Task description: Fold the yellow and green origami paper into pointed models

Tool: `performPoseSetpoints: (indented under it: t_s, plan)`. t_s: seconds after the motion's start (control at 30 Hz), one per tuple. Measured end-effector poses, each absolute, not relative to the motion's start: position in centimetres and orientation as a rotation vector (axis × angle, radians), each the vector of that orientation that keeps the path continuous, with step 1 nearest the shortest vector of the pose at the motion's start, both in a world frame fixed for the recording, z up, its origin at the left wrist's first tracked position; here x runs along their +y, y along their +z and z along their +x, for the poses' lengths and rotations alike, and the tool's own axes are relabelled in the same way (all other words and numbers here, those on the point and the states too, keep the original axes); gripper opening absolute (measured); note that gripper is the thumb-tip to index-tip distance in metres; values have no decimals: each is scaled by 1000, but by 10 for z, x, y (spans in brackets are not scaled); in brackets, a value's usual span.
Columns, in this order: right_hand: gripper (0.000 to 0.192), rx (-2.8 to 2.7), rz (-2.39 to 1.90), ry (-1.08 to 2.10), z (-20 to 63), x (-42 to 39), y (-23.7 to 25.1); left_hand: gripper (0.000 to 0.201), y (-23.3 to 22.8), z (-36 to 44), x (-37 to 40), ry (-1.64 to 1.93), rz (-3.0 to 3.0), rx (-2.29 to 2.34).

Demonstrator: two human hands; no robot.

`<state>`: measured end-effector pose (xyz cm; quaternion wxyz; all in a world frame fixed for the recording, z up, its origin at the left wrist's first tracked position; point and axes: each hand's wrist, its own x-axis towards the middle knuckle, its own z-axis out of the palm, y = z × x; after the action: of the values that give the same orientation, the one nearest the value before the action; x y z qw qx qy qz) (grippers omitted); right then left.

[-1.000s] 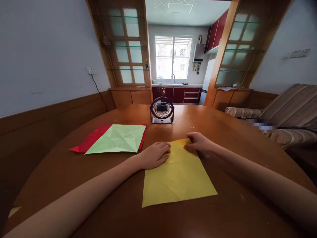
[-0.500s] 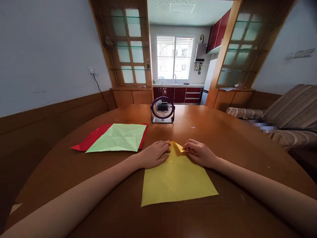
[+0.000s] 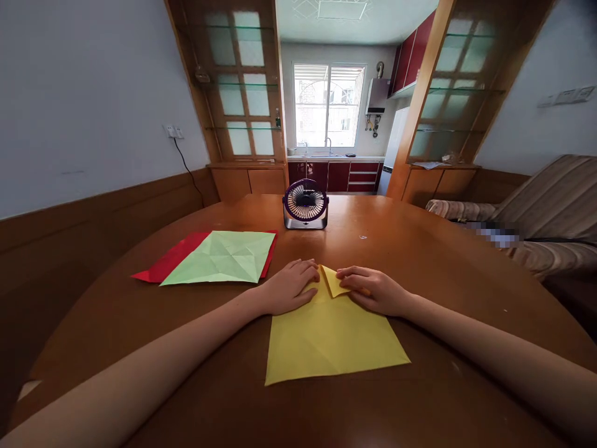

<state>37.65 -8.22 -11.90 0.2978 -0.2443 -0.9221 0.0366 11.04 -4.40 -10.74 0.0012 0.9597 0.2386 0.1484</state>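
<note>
table: we see it filling the foreground, everything below sits on it
near sheet: on table, centre, closest to us
left hand: on near sheet's far left corner
right hand: on its far right part, over a folded-in corner
sheet stack: left of the hands, two sheets, one on the other
fan: behind the hands, far table edge
sofa: right of table
</note>
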Motion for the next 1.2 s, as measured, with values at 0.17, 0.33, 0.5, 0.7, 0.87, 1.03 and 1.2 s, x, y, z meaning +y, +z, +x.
performPoseSetpoints:
  t_s: [0.17, 0.33, 0.5, 0.7, 0.87, 1.03, 1.2]
  plan:
    - [20, -2484, -623, 68, 375, -84, -115, 44, -108, 110, -42, 485, 3000, 646]
    - [21, -2515, -608, 40, 374, -86, -113, 51, -113, 110, -37, 351, 2992, 644]
    - [21, -2547, -602, 36, 374, -87, -112, 49, -116, 108, -35, 346, 2984, 638]
    - [25, -2570, -566, 57, 374, -87, -112, 49, -113, 109, -37, 305, 2991, 658]
    - [27, -2583, -544, 37, 374, -86, -113, 48, -114, 110, -36, 295, 3005, 653]
    - [30, -2600, -506, -12, 373, -86, -113, 49, -116, 108, -35, 280, 2997, 655]
    - [33, -2662, -499, -8, 373, -87, -110, 50, -115, 108, -35, 218, 2981, 707]
